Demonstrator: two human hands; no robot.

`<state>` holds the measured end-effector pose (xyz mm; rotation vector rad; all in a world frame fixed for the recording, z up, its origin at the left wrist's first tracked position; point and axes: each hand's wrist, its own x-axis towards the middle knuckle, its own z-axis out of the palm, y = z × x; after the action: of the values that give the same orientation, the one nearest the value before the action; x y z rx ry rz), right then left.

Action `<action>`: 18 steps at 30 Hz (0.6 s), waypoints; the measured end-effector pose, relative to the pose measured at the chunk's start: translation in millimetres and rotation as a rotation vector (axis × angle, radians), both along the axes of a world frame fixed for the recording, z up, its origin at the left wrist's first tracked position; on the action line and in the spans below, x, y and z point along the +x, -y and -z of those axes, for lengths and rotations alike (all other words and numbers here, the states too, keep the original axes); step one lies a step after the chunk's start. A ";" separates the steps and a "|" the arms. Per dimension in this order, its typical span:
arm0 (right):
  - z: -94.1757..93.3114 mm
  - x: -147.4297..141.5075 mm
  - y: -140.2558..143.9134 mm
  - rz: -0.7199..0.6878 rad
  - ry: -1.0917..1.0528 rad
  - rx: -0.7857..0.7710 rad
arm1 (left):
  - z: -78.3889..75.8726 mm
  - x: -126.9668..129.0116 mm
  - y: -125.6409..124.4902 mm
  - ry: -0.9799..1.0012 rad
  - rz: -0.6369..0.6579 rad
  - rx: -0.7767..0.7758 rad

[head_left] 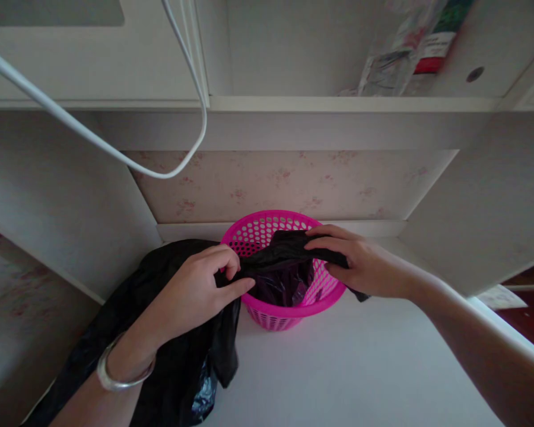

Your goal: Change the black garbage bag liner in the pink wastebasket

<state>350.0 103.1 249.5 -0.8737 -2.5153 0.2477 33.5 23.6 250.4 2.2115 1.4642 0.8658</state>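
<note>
A thick white cable [93, 137] hangs in a loop from the top left, in front of the pale cupboard wall [48, 190]. Below it, a big black plastic bag [129, 308] lies in a crumpled heap on the white tabletop [360, 367] and spills down toward the front edge.

The person's left hand [200, 290] sits on top of that bag. A shiny silver bangle [115, 373] is around its wrist. The fingers are curled and pinch the black plastic tight — right at the left rim of the round pink plastic basket [289, 311] with little holes in its wall.

The basket stands in the middle of the tabletop, near the back wall with faint flowers [271, 184]. The bag's stretched edge [285, 249] runs across the open top of the basket, and part of the bag dips down inside it.

The right hand [360, 267] grips the other end of that edge — its fingers lie over the basket's right rim, with black plastic poking out under the palm.

High up on the right, some crinkly clear packets [400, 53] sit on a white shelf [338, 104].
</note>
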 end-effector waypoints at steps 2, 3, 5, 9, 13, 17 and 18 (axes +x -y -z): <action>-1.1 12.0 -1.4 0.036 -0.077 -0.020 | 4.0 -7.9 2.7 -0.040 -0.006 0.005; -2.5 18.5 -1.4 0.081 -0.134 -0.053 | 6.7 -13.1 3.6 -0.030 0.004 -0.014; -6.3 30.7 1.2 0.217 -0.245 -0.169 | 12.8 -24.2 4.4 0.036 -0.002 -0.097; -10.6 46.1 13.5 0.476 -0.493 -0.387 | 22.7 -41.8 1.8 0.182 -0.124 -0.244; -6.0 51.8 24.1 0.547 -0.789 -0.524 | 27.9 -45.5 0.4 0.250 -0.306 -0.217; 2.7 56.7 29.6 0.515 -1.017 -0.565 | 28.8 -37.3 7.8 0.657 -0.492 -0.242; 5.7 58.5 30.6 0.509 -1.067 -0.544 | 28.3 -34.9 10.3 0.718 -0.517 -0.242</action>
<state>408.5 72.5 243.8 -1.1299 -1.2039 0.9497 -1.5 13.4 222.1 1.1513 1.6389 1.3667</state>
